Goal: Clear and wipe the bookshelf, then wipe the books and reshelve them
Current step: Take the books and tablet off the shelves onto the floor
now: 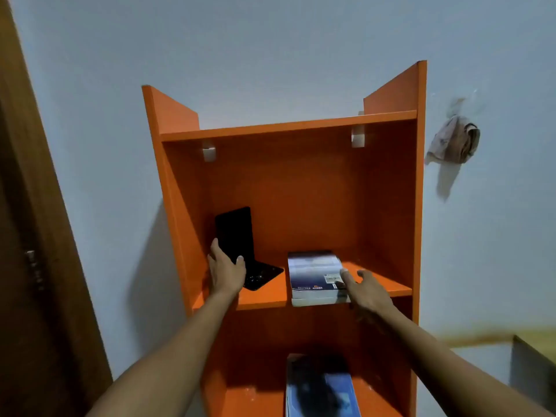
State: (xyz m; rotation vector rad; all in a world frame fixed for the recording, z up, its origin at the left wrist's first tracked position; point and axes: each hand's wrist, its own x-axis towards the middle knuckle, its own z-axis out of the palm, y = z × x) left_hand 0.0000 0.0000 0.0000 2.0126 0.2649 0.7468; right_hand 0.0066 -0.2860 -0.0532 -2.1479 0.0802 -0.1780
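An orange bookshelf (288, 126) stands against a pale wall. On its middle shelf a black L-shaped bookend (236, 233) stands at the left, and my left hand (225, 270) grips its upright plate. To the right a thick book (314, 275) with a blue-and-white cover lies flat. My right hand (365, 288) has its fingers spread, the fingertips touching the book's right edge. Another blue book (322, 386) lies flat on the shelf below, blurred. A crumpled grey-beige cloth (454, 139) hangs on the wall to the right of the shelf.
A dark brown wooden door (33, 236) fills the left side. A piece of furniture with a yellowish top (532, 341) sits low at the right. White brackets (358, 136) show under the top shelf board.
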